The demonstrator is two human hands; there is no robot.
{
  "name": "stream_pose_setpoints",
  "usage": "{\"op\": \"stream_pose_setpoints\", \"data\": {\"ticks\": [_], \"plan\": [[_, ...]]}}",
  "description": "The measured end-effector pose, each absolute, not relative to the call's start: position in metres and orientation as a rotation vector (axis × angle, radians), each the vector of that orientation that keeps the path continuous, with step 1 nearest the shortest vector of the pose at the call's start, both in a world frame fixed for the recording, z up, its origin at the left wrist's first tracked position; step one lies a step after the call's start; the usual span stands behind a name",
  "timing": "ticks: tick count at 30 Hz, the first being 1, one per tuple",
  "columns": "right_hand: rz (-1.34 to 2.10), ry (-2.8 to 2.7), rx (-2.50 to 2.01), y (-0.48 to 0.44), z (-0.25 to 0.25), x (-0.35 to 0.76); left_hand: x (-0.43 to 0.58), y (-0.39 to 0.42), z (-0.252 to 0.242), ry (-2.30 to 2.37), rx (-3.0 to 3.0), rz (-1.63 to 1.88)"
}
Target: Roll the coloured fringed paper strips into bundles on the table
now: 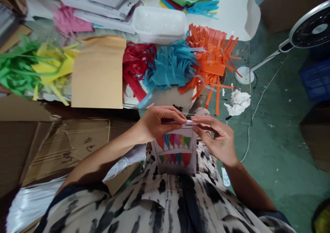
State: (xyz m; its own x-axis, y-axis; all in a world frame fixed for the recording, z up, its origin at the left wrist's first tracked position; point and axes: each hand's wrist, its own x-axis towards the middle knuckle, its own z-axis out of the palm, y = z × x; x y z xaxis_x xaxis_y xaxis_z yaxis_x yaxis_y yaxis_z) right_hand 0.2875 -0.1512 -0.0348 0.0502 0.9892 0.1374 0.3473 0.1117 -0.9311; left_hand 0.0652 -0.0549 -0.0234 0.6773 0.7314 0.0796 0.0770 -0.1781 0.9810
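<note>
at six o'clock, over the black-and-white patterned shirt (160,205), the left hand (158,124) and right hand (215,140) meet at the top edge of a white card (177,167), fingers curled and pinching it from both sides. rows of coloured paper pennants (174,141) line its face. at twelve o'clock lie fringed orange paper strips (208,64), with blue paper strips (167,66) beside them. crumpled white tissue (238,102) sits at two o'clock, corrugated cardboard (64,150) at nine.
</note>
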Motion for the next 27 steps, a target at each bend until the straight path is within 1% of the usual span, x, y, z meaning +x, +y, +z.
{"op": "stream_pose_setpoints", "data": {"ticks": [4,9,13,19,24,27], "plan": [[0.884,-1.524,-1.369,-0.147,-0.032,0.288,0.063,-0.047,-0.026,0.626,1.646,0.631],[0.878,-1.606,-1.332,-0.140,-0.024,0.285,0.059,-0.031,-0.019,0.578,1.485,0.400],[0.888,-1.596,-1.301,-0.138,-0.018,0.279,0.058,-0.030,-0.009,0.592,1.512,0.337],[0.929,-1.535,-1.304,-0.143,-0.023,0.277,0.061,-0.048,-0.010,0.690,1.624,0.509],[1.149,-1.319,-1.321,-0.149,-0.031,0.270,0.060,-0.049,-0.001,0.738,1.533,0.695],[1.090,-1.363,-1.386,-0.149,-0.026,0.269,0.059,-0.048,0.012,0.771,1.517,0.783]]}}
